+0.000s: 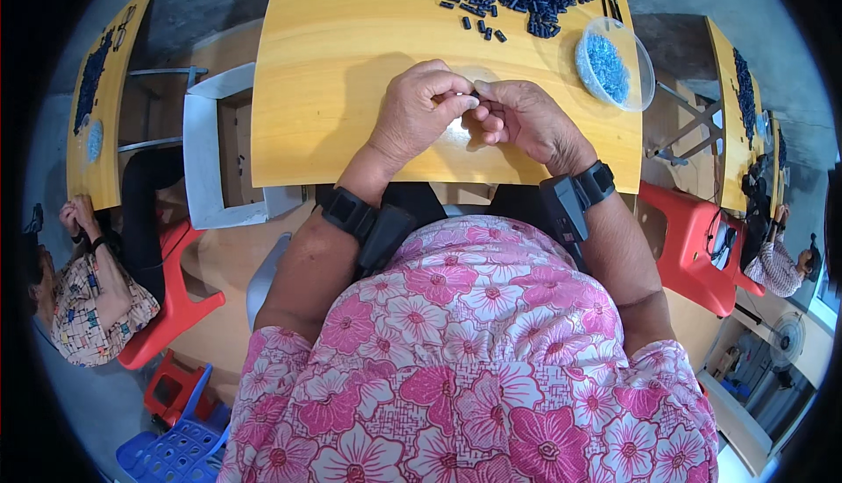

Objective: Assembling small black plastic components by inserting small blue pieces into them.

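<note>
Pinching a dark piece [474, 95], yellow table [316, 71] beneath, red seat [688, 242] nearby

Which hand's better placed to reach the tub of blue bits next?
Probably your right hand: it's nearer the clear tub, which stands on its side of the table. Your left hand is farther off, with the right in between.

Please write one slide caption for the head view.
Both hands hold a small dark piece over the yellow table.

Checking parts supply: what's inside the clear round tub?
A heap of small light-blue pieces shows in the tub. Anything beneath the heap's top layer is covered and can't be seen.
</note>
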`<action>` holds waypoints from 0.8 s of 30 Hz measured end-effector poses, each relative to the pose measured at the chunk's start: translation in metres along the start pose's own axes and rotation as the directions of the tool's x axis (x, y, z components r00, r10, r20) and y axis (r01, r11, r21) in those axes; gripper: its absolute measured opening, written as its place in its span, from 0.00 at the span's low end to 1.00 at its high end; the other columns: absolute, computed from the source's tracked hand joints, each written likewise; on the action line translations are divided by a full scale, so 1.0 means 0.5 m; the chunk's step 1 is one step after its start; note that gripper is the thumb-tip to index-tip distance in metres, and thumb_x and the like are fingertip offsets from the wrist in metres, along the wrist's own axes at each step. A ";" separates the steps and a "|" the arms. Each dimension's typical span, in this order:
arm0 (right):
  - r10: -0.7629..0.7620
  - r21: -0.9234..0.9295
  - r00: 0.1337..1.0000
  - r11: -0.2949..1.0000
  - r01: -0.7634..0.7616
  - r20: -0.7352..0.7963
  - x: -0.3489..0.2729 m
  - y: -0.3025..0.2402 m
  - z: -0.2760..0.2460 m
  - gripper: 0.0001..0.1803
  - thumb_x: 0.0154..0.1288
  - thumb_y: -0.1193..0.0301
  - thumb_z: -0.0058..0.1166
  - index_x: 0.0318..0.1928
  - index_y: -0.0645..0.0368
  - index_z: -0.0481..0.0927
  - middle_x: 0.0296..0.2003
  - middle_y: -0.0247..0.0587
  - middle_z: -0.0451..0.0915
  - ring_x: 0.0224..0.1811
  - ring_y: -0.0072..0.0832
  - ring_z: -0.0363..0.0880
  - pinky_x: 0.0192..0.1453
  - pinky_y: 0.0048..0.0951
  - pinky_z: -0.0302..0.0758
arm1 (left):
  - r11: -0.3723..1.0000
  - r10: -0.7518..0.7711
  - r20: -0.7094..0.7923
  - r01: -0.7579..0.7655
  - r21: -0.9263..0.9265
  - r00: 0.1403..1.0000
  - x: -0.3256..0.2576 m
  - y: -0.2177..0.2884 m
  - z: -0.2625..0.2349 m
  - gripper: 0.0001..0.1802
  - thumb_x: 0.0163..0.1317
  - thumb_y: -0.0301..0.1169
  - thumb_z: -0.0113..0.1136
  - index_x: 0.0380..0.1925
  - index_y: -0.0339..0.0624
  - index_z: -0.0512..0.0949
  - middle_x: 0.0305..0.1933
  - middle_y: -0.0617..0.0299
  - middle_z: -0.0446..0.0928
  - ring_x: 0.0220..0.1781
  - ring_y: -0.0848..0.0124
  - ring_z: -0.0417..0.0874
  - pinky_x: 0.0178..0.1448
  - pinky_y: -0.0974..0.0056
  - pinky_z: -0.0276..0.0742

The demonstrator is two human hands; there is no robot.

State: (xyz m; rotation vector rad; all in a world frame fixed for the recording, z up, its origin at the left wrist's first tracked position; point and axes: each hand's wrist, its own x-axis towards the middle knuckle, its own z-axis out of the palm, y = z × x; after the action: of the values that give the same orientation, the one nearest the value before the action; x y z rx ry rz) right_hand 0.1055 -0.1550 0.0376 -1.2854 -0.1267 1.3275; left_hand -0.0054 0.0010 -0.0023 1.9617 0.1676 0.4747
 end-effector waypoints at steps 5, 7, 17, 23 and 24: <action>0.026 -0.204 0.998 0.978 -0.037 -0.056 -0.002 -0.017 0.006 0.20 0.74 0.60 0.54 0.38 0.68 0.81 0.27 0.35 0.78 0.23 0.22 0.75 0.35 0.27 0.80 | 1.000 0.010 0.015 -0.010 0.013 1.000 -0.004 -0.004 -0.001 0.04 0.54 0.21 0.69 0.30 0.35 0.83 0.28 0.62 0.76 0.30 0.71 0.79 0.37 0.67 0.76; 0.042 -0.277 0.995 0.959 -0.065 -0.088 -0.004 -0.022 0.007 0.20 0.74 0.60 0.55 0.37 0.69 0.82 0.27 0.36 0.79 0.23 0.22 0.76 0.34 0.27 0.80 | 1.000 0.000 0.023 -0.001 0.013 1.000 -0.003 -0.001 -0.001 0.04 0.54 0.21 0.69 0.30 0.35 0.83 0.28 0.61 0.76 0.30 0.71 0.79 0.37 0.67 0.76; -0.087 -0.090 0.996 0.992 0.089 0.025 0.002 0.025 -0.014 0.15 0.75 0.65 0.53 0.42 0.68 0.80 0.30 0.37 0.80 0.25 0.22 0.78 0.33 0.26 0.79 | 0.997 0.066 0.045 -0.068 0.039 0.997 -0.003 -0.006 -0.003 0.09 0.55 0.20 0.66 0.37 0.39 0.87 0.29 0.61 0.77 0.32 0.72 0.80 0.38 0.68 0.76; -0.362 -0.514 0.932 0.795 0.322 0.024 -0.017 0.040 0.005 0.14 0.76 0.66 0.50 0.49 0.66 0.77 0.32 0.39 0.81 0.29 0.23 0.79 0.35 0.26 0.77 | 0.995 0.011 0.088 -0.002 -0.098 0.996 -0.006 0.002 -0.005 0.18 0.53 0.20 0.69 0.46 0.41 0.86 0.31 0.64 0.76 0.34 0.75 0.78 0.42 0.69 0.77; -0.440 -0.649 0.896 0.668 0.364 0.050 -0.020 0.042 0.003 0.14 0.77 0.66 0.49 0.51 0.65 0.76 0.33 0.41 0.81 0.30 0.25 0.80 0.37 0.27 0.77 | 0.995 0.013 0.090 -0.004 -0.100 0.996 -0.006 0.010 -0.005 0.18 0.53 0.20 0.69 0.46 0.41 0.86 0.31 0.64 0.76 0.34 0.75 0.78 0.42 0.69 0.77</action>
State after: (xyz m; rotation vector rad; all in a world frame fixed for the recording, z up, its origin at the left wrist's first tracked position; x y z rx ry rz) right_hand 0.0881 -0.1673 0.0283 -1.7786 -0.8154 0.8268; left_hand -0.0095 0.0000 0.0024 1.8824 0.0762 0.3913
